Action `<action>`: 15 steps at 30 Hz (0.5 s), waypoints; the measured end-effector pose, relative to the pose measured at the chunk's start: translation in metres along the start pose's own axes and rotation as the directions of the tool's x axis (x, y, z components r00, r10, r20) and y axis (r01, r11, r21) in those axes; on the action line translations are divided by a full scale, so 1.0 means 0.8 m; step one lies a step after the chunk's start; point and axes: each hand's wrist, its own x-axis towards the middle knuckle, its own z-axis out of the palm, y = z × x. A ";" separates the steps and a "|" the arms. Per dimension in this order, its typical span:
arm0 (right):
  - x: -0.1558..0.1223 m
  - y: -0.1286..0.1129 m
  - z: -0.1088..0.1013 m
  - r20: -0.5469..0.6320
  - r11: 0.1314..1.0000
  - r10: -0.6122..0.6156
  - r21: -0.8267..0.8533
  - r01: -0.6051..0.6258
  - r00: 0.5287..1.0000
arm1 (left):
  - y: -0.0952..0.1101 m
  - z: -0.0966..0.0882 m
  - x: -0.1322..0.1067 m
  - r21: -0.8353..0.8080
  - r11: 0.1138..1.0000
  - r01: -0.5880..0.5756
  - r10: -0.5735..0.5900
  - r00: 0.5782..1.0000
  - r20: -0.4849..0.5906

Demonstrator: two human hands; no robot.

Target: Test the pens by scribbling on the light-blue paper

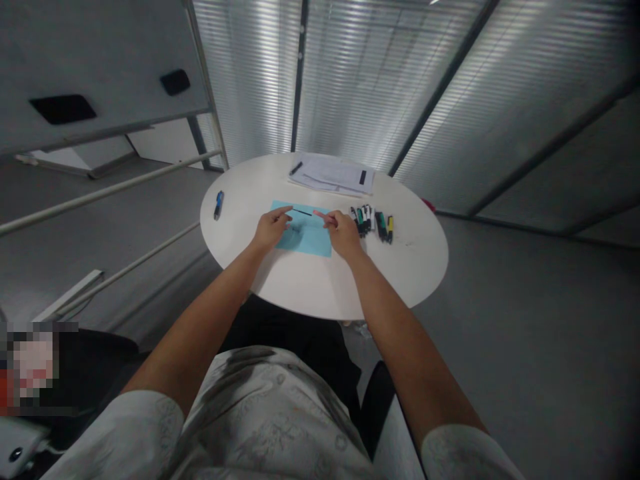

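Note:
My left hand (271, 228) is closed, its fingertips pinching one end of a thin dark stick (303, 213). The stick points right, toward my right hand (344, 235), and is too small to name more exactly. Between the fingers of my right hand is a small pinkish-red piece (319, 214), its kind unclear. A short gap separates it from the stick's tip. Beneath both hands lies a light blue sheet of paper (306, 244) on the white oval table (310, 293). A soft shadow falls on the sheet.
Several markers (367, 220) with white, green and black bodies lie right of my right hand, beside a yellow one (391, 229). Papers (330, 175) are stacked at the back. A blue pen (219, 205) rests on the left. Blinds and a rolling board stand behind.

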 end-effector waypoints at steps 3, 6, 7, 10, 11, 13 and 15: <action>0.000 -0.004 0.000 0.003 1.000 -0.015 0.009 0.015 1.000 | -0.004 -0.002 0.001 0.060 0.997 -0.039 0.037 0.999 0.034; -0.002 -0.010 -0.001 0.011 0.999 -0.030 0.016 0.030 1.000 | -0.004 -0.003 0.000 0.130 0.987 -0.097 0.088 0.993 0.073; -0.003 -0.012 -0.001 0.017 0.999 -0.038 0.028 0.038 0.999 | -0.003 -0.003 -0.001 0.139 0.984 -0.107 0.097 0.992 0.081; -0.005 -0.016 -0.003 0.034 0.994 -0.075 0.085 0.072 0.997 | 0.000 -0.003 -0.003 0.137 0.984 -0.111 0.100 0.991 0.087; -0.006 -0.017 -0.003 0.041 0.992 -0.084 0.100 0.079 0.996 | 0.001 -0.003 -0.003 0.136 0.984 -0.112 0.101 0.991 0.084; -0.007 -0.018 -0.004 0.064 0.990 -0.092 0.114 0.084 0.994 | 0.001 -0.002 -0.003 0.137 0.984 -0.118 0.109 0.992 0.070; -0.008 -0.019 -0.003 0.095 0.990 -0.093 0.112 0.083 0.991 | 0.001 -0.002 -0.003 0.130 0.984 -0.118 0.112 0.992 0.052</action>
